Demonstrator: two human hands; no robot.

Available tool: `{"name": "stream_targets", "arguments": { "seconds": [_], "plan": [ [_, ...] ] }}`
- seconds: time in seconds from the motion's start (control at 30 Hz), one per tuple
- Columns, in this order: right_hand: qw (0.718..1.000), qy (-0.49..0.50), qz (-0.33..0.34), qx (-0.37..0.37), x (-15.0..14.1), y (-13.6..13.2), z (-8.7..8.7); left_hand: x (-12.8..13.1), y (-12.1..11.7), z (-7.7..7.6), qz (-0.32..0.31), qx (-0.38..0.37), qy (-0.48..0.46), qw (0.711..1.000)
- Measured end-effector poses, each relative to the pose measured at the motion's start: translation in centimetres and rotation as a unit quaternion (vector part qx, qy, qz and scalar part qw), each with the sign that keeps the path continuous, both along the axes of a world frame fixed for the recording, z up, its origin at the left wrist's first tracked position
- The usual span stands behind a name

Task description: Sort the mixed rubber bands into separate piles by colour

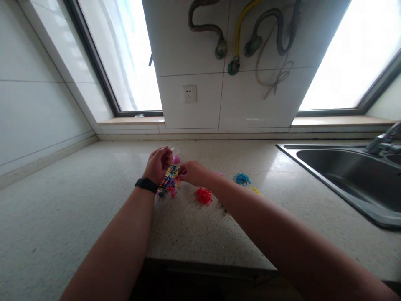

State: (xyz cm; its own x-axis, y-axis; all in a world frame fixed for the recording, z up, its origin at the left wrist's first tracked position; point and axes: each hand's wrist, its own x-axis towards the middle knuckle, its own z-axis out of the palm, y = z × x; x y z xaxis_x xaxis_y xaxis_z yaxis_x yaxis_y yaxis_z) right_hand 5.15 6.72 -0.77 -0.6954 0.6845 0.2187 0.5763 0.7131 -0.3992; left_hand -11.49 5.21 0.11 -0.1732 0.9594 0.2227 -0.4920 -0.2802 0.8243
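Note:
A mixed pile of small multicoloured rubber bands [169, 182] lies on the pale speckled counter. My left hand [159, 162], with a dark band on its wrist, is above the pile's far left side, fingers curled inward; what they hold, if anything, is hidden. Just beyond its fingertips is a pink item [176, 159] beside what looks like clear plastic. At the pile's right edge, my right hand [191, 172] has its fingers pinched together on something too small to make out. A heap of red bands [204, 196] sits nearer me, below the right wrist.
Past my right forearm lie a blue heap [242, 179] and a partly covered yellow heap [255, 190]. A steel sink [344, 175] with a tap [384, 140] is set in the counter [94, 200] at right. Hoses and a socket [189, 94] are on the wall behind.

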Motion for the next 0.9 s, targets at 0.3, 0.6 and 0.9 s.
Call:
{"name": "stream_targets", "arguments": {
  "seconds": [0.3, 0.6, 0.9],
  "plan": [
    [0.996, 0.087, -0.024, 0.019, 5.4, -0.9, 3.2, 0.2, 0.0, -0.4, -0.007, 0.011, 0.020, 1.000],
    [0.980, 0.186, -0.061, -0.049, 15.0, -4.4, 2.9, 0.6, -0.1, -1.0, -0.011, 0.008, 0.091, 0.996],
    [0.944, 0.323, -0.059, -0.042, 17.1, -6.2, 1.6, 0.4, -0.4, -1.2, -0.003, 0.004, 0.145, 0.989]
  ]
}}
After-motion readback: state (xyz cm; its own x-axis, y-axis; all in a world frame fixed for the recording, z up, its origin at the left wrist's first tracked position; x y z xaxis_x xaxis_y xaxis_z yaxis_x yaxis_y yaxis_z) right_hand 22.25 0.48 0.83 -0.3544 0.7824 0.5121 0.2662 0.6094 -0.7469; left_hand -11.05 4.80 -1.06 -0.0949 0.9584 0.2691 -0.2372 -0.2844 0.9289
